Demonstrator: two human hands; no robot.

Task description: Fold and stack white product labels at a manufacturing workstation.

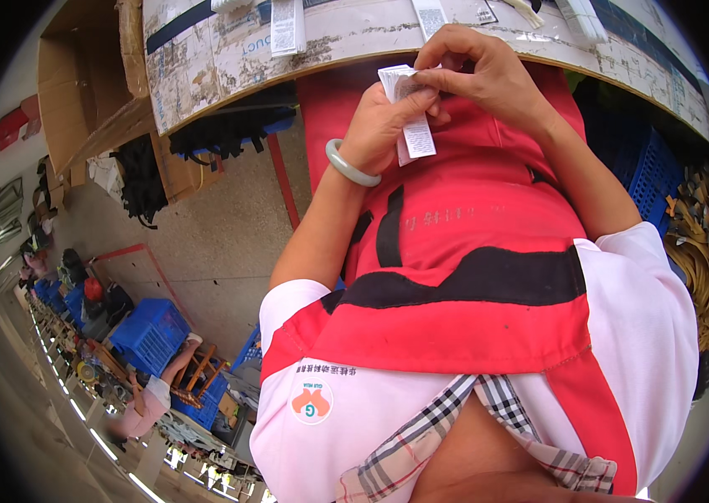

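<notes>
A stack of narrow white printed labels is gripped by my left hand, its thumb pressed across the front. The lower ends of the labels hang below the fingers, over my red apron. My right hand comes in from the right with thumb and forefinger pinched at the stack's upper edge, on a label there. How many labels that pinch takes in is hidden by the fingertips. Both hands are just in front of the worktable's edge.
On the table lie another bundle of white labels and white strips. An open cardboard box and black straps are at left. Blue crates and a person are farther off; brown straps hang at right.
</notes>
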